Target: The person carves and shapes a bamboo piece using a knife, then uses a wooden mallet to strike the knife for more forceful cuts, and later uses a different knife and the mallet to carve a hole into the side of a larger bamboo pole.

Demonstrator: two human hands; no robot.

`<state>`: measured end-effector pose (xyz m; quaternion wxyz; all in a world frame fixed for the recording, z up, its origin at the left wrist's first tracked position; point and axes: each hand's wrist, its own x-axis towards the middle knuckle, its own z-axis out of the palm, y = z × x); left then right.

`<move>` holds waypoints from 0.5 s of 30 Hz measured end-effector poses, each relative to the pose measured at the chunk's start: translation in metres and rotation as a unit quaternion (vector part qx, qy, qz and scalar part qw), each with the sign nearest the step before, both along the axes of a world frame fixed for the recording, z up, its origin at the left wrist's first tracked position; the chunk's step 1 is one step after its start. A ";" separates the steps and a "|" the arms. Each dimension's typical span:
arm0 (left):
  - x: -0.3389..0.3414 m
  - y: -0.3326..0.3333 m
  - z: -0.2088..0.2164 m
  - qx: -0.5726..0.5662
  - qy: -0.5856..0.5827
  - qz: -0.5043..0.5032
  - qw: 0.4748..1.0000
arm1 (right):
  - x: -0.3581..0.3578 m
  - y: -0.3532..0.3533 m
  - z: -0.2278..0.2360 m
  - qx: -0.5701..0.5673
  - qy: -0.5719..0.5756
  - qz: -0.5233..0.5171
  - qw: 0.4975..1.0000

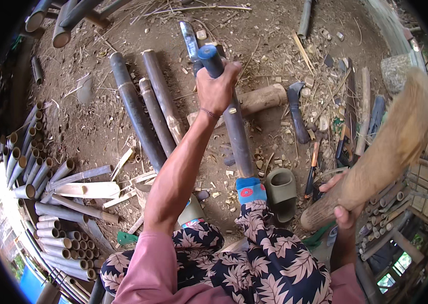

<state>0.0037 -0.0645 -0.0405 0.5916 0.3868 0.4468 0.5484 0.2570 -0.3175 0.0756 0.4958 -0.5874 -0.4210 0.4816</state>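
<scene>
Over the far part of a dark pole point(238, 137), the left hand point(216, 88) is wrapped round a blue cylindrical handle point(210, 61); what lies beneath that grip I cannot make out. Off to the right, the right hand point(346, 217) clasps a thick wooden club point(376, 154) near its narrower end. That pole crosses a log point(263, 99) on the dirt, its near end at a blue-socked foot point(251, 191). Cut bamboo tubes point(67, 248) lie stacked leftward.
</scene>
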 end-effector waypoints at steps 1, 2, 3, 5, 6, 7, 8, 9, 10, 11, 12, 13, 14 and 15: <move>0.001 -0.003 -0.005 -0.007 0.005 -0.012 1.000 | 0.000 0.008 0.005 0.003 0.004 0.007 1.000; 0.001 -0.005 -0.006 -0.012 0.012 -0.022 1.000 | 0.001 0.013 0.007 0.009 0.009 0.009 1.000; 0.001 -0.007 -0.007 -0.016 0.011 -0.026 0.999 | 0.002 0.018 0.007 0.015 0.014 0.011 1.000; 0.001 -0.009 -0.007 -0.009 0.013 -0.021 1.000 | 0.001 0.030 0.011 0.027 0.020 0.024 0.999; 0.002 -0.009 -0.007 -0.004 0.014 -0.018 1.000 | 0.000 0.035 0.013 0.026 0.017 0.023 0.999; 0.002 -0.009 -0.009 -0.005 0.011 -0.019 1.000 | -0.001 0.039 0.015 0.025 0.014 0.023 0.999; 0.001 -0.009 -0.010 0.004 0.023 -0.020 1.000 | -0.001 0.044 0.018 0.026 0.011 0.024 0.999; 0.001 -0.010 -0.011 0.012 0.035 -0.020 0.999 | 0.000 0.050 0.022 0.035 -0.013 0.038 0.999; 0.002 -0.011 -0.012 0.021 0.045 -0.021 0.999 | 0.001 0.056 0.027 0.043 -0.038 0.051 0.997; 0.003 -0.012 -0.016 0.032 0.066 -0.010 0.997 | 0.004 0.066 0.029 0.064 -0.062 0.070 0.994; 0.006 -0.013 -0.018 0.044 0.081 -0.001 0.996 | 0.007 0.076 0.035 0.086 -0.091 0.086 0.988; 0.010 -0.014 -0.020 0.056 0.096 0.008 0.994 | 0.011 0.092 0.042 0.120 -0.125 0.106 0.979; 0.009 -0.015 -0.021 0.065 0.112 0.016 0.991 | -0.001 0.109 0.050 0.123 -0.168 0.077 0.975; 0.019 -0.015 -0.022 0.076 0.116 0.019 0.990 | 0.000 0.133 0.052 0.184 -0.268 0.114 0.939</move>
